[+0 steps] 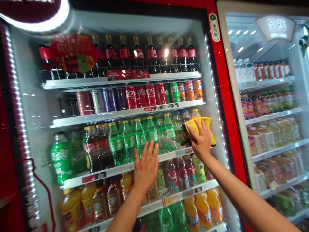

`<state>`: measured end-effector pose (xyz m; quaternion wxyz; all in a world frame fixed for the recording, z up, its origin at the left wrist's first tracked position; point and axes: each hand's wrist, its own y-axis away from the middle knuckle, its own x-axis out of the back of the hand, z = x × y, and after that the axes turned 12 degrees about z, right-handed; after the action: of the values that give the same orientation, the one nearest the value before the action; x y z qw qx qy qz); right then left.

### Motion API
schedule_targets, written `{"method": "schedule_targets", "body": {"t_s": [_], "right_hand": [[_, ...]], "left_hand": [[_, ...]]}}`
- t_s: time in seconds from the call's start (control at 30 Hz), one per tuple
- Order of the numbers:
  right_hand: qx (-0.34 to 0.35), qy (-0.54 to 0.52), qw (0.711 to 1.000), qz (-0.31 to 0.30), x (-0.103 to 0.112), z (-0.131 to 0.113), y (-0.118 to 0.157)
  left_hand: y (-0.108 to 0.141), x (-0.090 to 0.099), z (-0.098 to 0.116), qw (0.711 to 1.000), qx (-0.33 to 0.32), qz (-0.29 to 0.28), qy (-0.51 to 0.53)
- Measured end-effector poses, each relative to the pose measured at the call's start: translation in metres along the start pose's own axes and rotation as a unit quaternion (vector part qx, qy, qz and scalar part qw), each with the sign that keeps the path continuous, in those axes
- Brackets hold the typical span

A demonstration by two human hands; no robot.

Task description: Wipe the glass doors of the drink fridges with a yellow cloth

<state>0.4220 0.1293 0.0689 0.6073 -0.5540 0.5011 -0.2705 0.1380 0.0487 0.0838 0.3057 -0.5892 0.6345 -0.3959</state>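
Note:
Spread against the glass door (154,22) of a red-framed drinks fridge, my left hand (146,166) has its fingers stretched out and holds nothing. Behind it stand green soda bottles (141,135) on the middle shelf. Farther right, my right hand (201,140) presses a folded yellow cloth (207,124) to the glass, fingers lying over it. The cloth's lower edge is dark, and part of it is hidden under my palm. Bottles near the right end of the middle shelf are partly covered by this hand and the cloth.
Cola bottles (149,53) fill the top shelf, with drink cans (151,95) below them. Orange soda bottles (202,206) stand at the bottom right. A round red sticker (72,53) is at the upper left. Another fridge (270,112) stands on the right. A red cord (42,183) hangs at the left.

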Motion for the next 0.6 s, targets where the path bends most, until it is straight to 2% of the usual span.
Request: {"method": "schedule_targets", "body": {"t_s": [0.07, 0.13, 0.2, 0.27, 0.37, 0.47, 0.53, 0.6], "right_hand": [[0.001, -0.004, 1.0, -0.014, -0.004, -0.024, 0.0], [0.045, -0.025, 0.997, -0.05, 0.001, -0.035, 0.011], [0.107, -0.05, 0.989, -0.084, 0.012, -0.028, 0.026], [0.14, -0.057, 0.984, -0.091, 0.022, -0.013, 0.036], [0.08, -0.017, 0.995, -0.052, 0.02, -0.007, 0.028], [0.005, 0.023, 1.0, -0.015, 0.002, -0.041, 0.006], [0.018, 0.016, 0.999, -0.032, -0.006, -0.074, 0.001], [0.073, -0.008, 0.995, -0.07, -0.004, -0.096, 0.009]], "left_hand": [[0.003, 0.002, -0.006, 1.0, 0.001, -0.004, 0.004], [0.007, 0.005, -0.012, 1.0, -0.001, -0.007, 0.01], [0.012, 0.009, -0.019, 1.0, -0.004, -0.009, 0.012], [0.018, 0.014, -0.029, 1.0, -0.004, -0.01, 0.012], [0.023, 0.02, -0.042, 1.0, -0.005, -0.014, 0.01], [0.025, 0.024, -0.049, 1.0, 0.007, -0.018, 0.01], [0.026, 0.026, -0.051, 1.0, 0.015, -0.018, 0.009], [0.028, 0.028, -0.053, 1.0, 0.015, -0.018, 0.008]]}}
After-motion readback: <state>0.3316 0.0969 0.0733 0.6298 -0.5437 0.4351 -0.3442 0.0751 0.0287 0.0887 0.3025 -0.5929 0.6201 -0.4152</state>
